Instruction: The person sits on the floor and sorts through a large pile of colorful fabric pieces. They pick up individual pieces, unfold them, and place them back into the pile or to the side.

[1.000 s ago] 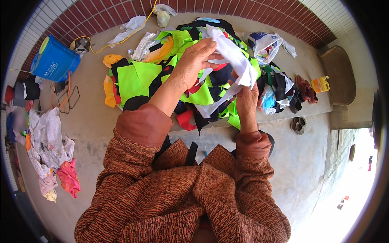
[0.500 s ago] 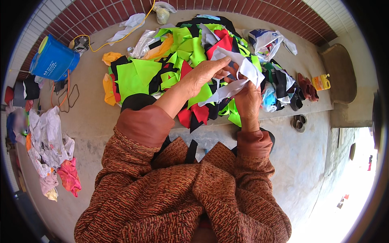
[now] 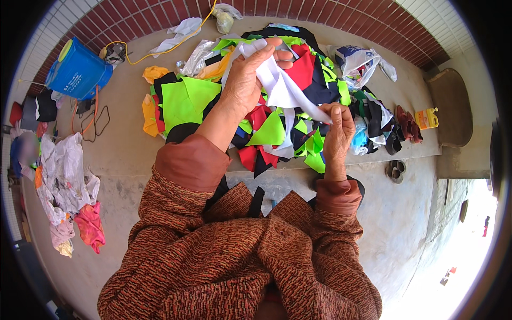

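Observation:
A white fabric scrap (image 3: 281, 85) is stretched between my two hands above a heap of cloth. My left hand (image 3: 249, 77) grips its upper end between thumb and fingers, with the other fingertips showing past the cloth. At the lower right, my right hand (image 3: 339, 128) pinches the scrap's narrow tip. Underneath lies the pile of lime green, black, red and white cloth scraps (image 3: 184, 101). A lime green piece (image 3: 268, 130) and a red piece (image 3: 302, 68) lie close by the held scrap.
At the left stand a blue tank (image 3: 77, 72) and a bundle of pale cloth (image 3: 66, 170). A white plastic bag (image 3: 356, 66), dark red shoes (image 3: 407, 124) and a yellow jug (image 3: 426, 118) are on the right. A tiled wall (image 3: 309, 9) bounds the far side.
My left hand has moved up and slightly left, and my right hand a little right and down. The white scrap, bunched between them before, is now drawn out in a long strip.

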Demonstrator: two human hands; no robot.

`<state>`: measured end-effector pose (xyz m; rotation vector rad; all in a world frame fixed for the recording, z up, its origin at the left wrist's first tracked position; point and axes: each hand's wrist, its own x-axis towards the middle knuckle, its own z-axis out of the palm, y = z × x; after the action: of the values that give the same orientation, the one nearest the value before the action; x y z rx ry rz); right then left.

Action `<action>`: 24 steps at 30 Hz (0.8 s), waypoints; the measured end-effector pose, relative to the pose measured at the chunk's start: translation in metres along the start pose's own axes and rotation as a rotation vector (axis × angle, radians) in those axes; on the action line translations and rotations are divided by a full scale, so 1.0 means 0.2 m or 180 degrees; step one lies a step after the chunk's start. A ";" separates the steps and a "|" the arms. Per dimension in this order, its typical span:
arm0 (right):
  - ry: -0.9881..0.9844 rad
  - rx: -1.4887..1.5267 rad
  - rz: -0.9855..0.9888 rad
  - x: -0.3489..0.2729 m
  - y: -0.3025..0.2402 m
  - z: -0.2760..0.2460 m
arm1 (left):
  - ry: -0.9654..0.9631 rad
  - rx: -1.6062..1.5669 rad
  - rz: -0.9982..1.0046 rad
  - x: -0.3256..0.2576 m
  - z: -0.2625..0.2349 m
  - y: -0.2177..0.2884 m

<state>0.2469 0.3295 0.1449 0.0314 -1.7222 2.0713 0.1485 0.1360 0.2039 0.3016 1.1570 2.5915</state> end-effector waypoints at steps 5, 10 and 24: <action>0.0465 -0.0223 -0.0211 0.01 -0.04 0.05 | -0.0083 -0.0001 -0.0083 0.00 0.01 -0.02; -0.0101 -0.0032 -0.0061 -0.04 -0.05 0.12 | -0.0365 0.0060 -0.0452 -0.05 0.08 -0.07; -0.0052 -0.0139 0.0050 -0.06 -0.03 0.13 | -0.0622 0.0648 -0.0424 -0.08 0.10 -0.10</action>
<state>0.2536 0.3027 0.1520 0.0214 -1.7823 2.0492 0.1733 0.1575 0.2012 0.4916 1.3220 2.2769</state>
